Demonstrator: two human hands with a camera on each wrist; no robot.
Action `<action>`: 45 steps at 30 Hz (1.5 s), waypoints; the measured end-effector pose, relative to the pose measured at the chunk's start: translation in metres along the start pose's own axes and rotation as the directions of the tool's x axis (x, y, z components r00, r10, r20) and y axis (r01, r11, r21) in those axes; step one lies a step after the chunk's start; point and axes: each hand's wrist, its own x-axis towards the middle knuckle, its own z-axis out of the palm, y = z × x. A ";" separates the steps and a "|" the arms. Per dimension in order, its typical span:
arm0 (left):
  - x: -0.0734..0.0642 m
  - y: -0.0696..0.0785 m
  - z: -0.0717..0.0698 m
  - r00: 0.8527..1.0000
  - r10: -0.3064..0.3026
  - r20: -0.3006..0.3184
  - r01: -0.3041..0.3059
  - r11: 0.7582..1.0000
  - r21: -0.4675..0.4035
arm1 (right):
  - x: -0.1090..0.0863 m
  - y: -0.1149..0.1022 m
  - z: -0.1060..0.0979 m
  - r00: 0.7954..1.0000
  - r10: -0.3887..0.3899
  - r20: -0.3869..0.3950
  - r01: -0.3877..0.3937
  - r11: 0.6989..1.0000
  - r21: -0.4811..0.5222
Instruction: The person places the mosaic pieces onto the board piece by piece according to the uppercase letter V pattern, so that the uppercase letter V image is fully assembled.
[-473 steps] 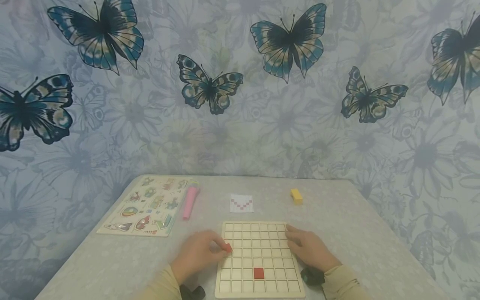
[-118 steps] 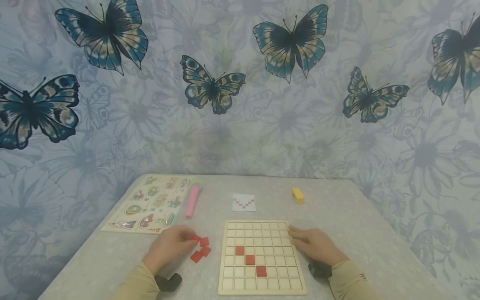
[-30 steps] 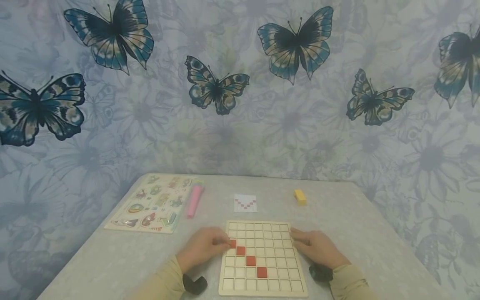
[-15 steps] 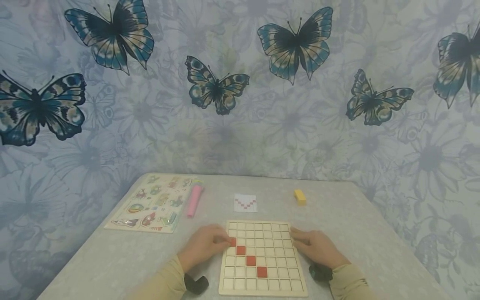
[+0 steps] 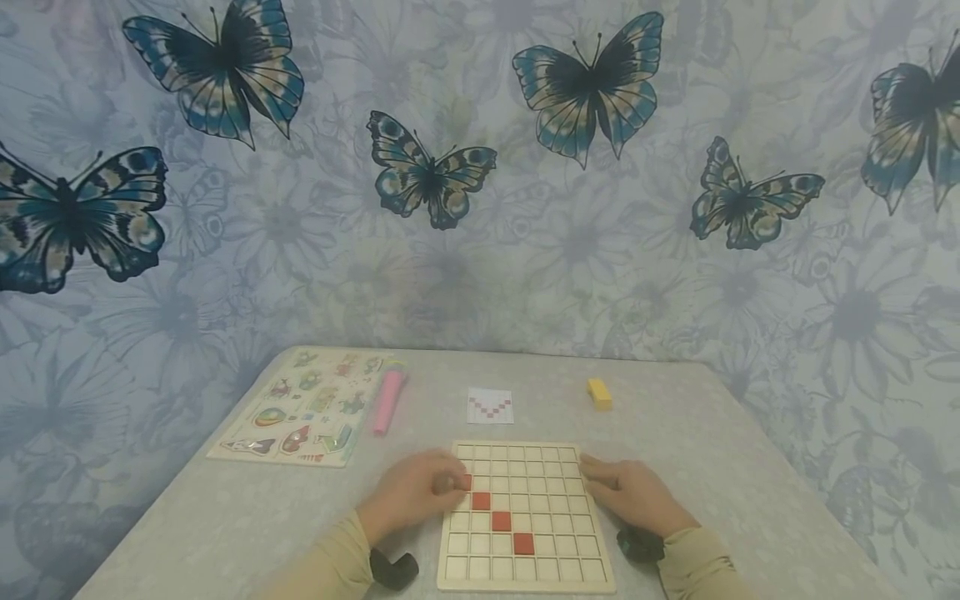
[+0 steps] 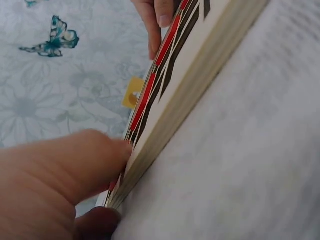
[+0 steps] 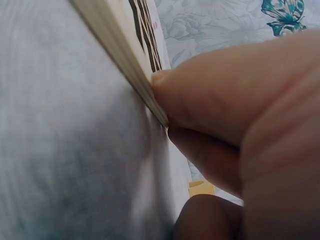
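Note:
The pale wooden grid board point(image 5: 525, 585) lies in front of me, with three red square tiles set diagonally in its cells, one of them a red tile point(image 5: 523, 544) near the bottom. At the board's left side my left hand point(image 5: 412, 492) pinches another red tile point(image 5: 467, 482) over the leftmost column, its fingertips covering part of it. In the left wrist view the thumb point(image 6: 95, 157) lies at the board's edge. My right hand point(image 5: 633, 496) holds the board's right rim; in the right wrist view its thumb point(image 7: 200, 85) rests on the edge with a finger just beyond.
Behind the board lies a white card point(image 5: 491, 407) with a V of small red squares. A yellow block point(image 5: 599, 394) stands at the back right. To the left are a pink cylindrical object point(image 5: 387, 402) and a picture puzzle board point(image 5: 300, 408). A butterfly-patterned wall rises behind the table.
Earlier only one tile lay in the board, then three in a diagonal. My left hand has brought another from the loose tiles to the left column, shifting it slightly away from me. The right hand stays put.

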 end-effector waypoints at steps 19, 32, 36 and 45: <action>-0.007 0.005 -0.009 0.994 -0.092 -0.053 0.096 0.993 0.074 | 0.000 -0.002 0.000 0.999 -0.037 0.002 0.037 0.999 0.009; -0.021 -0.044 -0.054 0.939 -0.343 -0.034 0.342 0.939 -0.028 | 0.000 -0.003 -0.002 0.999 -0.042 -0.006 0.042 0.999 -0.003; -0.021 -0.054 -0.051 0.959 -0.278 0.050 0.281 0.956 -0.085 | 0.000 -0.002 -0.001 0.999 -0.046 -0.009 0.045 0.999 -0.003; -0.022 -0.064 -0.048 0.962 -0.245 0.120 0.263 0.950 -0.167 | -0.001 -0.001 -0.002 1.000 -0.022 0.004 0.022 1.000 0.023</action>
